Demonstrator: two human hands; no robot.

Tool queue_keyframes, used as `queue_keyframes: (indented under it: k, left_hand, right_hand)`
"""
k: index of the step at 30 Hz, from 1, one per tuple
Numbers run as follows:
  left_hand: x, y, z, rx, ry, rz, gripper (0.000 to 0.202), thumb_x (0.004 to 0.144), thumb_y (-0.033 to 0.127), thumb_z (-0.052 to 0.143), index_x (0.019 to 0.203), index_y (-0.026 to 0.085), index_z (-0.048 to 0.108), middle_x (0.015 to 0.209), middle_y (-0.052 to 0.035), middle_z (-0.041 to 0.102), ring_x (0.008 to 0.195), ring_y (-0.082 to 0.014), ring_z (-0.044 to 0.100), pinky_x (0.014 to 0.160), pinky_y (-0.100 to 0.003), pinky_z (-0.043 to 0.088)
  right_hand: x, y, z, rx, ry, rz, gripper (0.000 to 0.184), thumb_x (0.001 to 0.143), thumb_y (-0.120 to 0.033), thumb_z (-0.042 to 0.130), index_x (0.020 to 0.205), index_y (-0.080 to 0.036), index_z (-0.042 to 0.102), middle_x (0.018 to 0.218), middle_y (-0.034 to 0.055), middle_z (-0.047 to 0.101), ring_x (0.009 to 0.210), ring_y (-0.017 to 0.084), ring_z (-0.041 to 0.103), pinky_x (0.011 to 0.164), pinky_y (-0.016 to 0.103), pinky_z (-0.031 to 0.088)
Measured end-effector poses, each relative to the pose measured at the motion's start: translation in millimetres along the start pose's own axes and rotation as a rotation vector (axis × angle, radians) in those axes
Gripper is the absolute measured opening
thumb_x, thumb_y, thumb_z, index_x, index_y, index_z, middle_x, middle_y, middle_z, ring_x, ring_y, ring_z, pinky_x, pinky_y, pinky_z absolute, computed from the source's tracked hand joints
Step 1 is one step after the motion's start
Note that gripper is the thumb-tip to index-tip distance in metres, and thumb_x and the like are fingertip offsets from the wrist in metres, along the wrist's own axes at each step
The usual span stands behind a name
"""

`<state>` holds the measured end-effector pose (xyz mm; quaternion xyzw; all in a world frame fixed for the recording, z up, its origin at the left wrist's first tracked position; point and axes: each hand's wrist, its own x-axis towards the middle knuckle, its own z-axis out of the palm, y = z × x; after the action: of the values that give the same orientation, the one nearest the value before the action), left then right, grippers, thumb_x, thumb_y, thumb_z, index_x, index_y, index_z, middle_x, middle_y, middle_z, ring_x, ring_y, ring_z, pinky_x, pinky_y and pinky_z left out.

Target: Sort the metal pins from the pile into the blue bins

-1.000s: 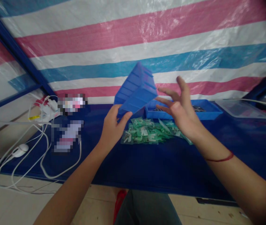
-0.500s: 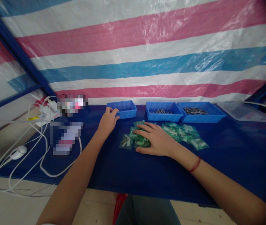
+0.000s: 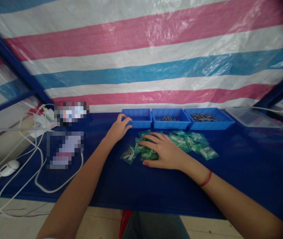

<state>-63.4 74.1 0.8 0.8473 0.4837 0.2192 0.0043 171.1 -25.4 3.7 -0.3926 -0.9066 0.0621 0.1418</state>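
My left hand (image 3: 119,128) grips the left end of a blue plastic bin (image 3: 141,124), fingers over its rim and thumb at the front. No contents show inside that bin. A second blue bin (image 3: 171,125) stands right beside it, with loose metal screws (image 3: 170,118) in it. Palm down, my right hand (image 3: 167,153) lies with fingers spread over a pile of small green-tinted clear packets (image 3: 181,140). The packets hold screws and white pieces. One packet (image 3: 129,154) lies at the pile's left edge. Part of the pile is hidden under my right hand.
A third blue bin (image 3: 211,125) of dark screws adjoins the second. Right of it lies a clear plastic lid or tray (image 3: 254,119). White cables (image 3: 39,166) and a white plug-like device (image 3: 10,167) occupy the left. Striped sheeting (image 3: 141,73) hangs behind the blue table (image 3: 131,186).
My left hand has slid the left bin rightward and straightened it, closing the gap to the second bin. My right hand stays on the packets. The view has shifted slightly.
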Motion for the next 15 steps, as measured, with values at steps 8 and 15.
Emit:
queue_keyframes:
  k: [8,15]
  left_hand:
    - [-11.0,14.4,-10.7,0.025,0.087,0.002,0.041,0.089,0.034,0.055,0.128,0.023,0.049,0.135,-0.0126,0.036,0.129,-0.0286,0.041,0.108,-0.046,0.033]
    - [-66.1,62.8,-26.8,-0.111,-0.242,-0.013,0.08,0.076,0.07,0.054,0.142,0.031,0.033,0.151,-0.0145,0.023,0.14,-0.0399,0.02,0.109,-0.059,0.024]
  right_hand:
    - [-4.4,-0.4,-10.3,0.067,0.006,-0.025,0.076,0.076,-0.068,0.053,0.139,-0.027,0.044,0.146,0.01,0.041,0.136,0.038,0.03,0.105,0.058,0.03]
    - [-71.7,47.2,-36.1,-0.008,0.277,0.097,0.074,0.076,-0.054,0.062,0.142,-0.03,0.037,0.144,0.0078,0.043,0.135,0.035,0.034,0.108,0.058,0.029]
